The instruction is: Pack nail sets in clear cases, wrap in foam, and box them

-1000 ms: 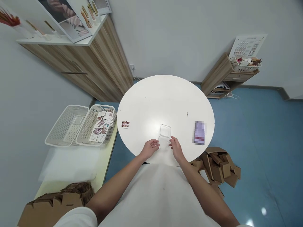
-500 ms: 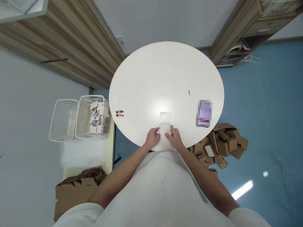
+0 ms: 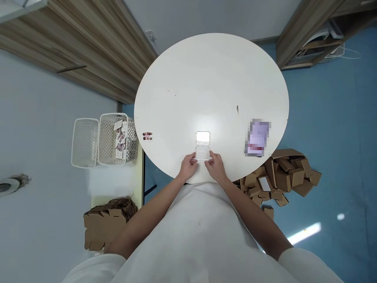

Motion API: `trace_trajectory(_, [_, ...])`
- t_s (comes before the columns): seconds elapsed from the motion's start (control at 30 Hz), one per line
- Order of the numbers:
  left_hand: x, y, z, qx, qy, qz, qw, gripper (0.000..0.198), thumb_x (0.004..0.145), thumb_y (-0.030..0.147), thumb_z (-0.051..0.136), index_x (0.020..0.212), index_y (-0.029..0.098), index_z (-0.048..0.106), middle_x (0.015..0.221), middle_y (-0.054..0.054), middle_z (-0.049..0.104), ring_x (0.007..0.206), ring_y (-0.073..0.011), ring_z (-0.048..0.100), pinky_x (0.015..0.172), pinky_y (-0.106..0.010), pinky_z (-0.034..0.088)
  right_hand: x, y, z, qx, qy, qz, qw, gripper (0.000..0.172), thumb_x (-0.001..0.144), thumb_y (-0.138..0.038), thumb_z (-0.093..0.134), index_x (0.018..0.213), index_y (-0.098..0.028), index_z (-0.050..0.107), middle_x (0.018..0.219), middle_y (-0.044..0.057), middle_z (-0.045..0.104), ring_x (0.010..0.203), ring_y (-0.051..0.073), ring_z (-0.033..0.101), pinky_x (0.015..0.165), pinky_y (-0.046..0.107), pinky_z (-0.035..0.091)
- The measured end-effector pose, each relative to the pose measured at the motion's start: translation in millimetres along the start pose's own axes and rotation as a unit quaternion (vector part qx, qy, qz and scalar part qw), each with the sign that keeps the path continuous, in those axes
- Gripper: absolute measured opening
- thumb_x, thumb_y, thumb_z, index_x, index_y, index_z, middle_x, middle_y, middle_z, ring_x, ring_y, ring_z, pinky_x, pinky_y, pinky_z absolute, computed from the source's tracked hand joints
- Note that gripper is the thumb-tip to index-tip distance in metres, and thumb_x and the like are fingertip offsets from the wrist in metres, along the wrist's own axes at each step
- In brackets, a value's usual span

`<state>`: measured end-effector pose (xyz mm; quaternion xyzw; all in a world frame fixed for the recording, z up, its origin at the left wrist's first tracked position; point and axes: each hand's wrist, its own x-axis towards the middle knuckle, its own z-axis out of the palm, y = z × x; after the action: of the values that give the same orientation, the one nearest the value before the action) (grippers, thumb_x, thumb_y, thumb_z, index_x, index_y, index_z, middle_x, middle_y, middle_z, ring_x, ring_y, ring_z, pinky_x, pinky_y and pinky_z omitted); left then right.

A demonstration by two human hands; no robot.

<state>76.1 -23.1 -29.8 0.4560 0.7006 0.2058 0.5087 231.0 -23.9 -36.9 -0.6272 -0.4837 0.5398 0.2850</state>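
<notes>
Shifted up the frame, the open clear case (image 3: 203,152) is steadied, left hand (image 3: 187,167) and right hand (image 3: 216,168) fingers gripping near corners.

Case (image 3: 203,152) on table (image 3: 210,78); card (image 3: 147,136) left; baskets (image 3: 132,137) farther left.

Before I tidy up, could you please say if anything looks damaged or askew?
The white oval table has a dark, ragged mark, possibly chipping, right of the open clear plastic case; brown cardboard boxes lie jumbled beside the table.
</notes>
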Motion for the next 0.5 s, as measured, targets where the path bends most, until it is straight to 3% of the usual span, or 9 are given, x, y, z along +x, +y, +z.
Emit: trace_trajectory(0.5, [5.1,-4.2,2.2,-0.016,0.024,0.020,0.999,0.060,0.065,0.002,0.047,0.120,0.024,0.046,0.105,-0.005,0.047,0.082,-0.0109,0.055,0.077,-0.030,0.047,10.1,2.6,-3.4,-0.013,-0.015,-0.042,0.999,0.051,0.075,-0.019,0.049,0.124,-0.021,0.038,0.105,0.008,0.043,0.069,0.011,0.054,0.069,0.031,0.052])
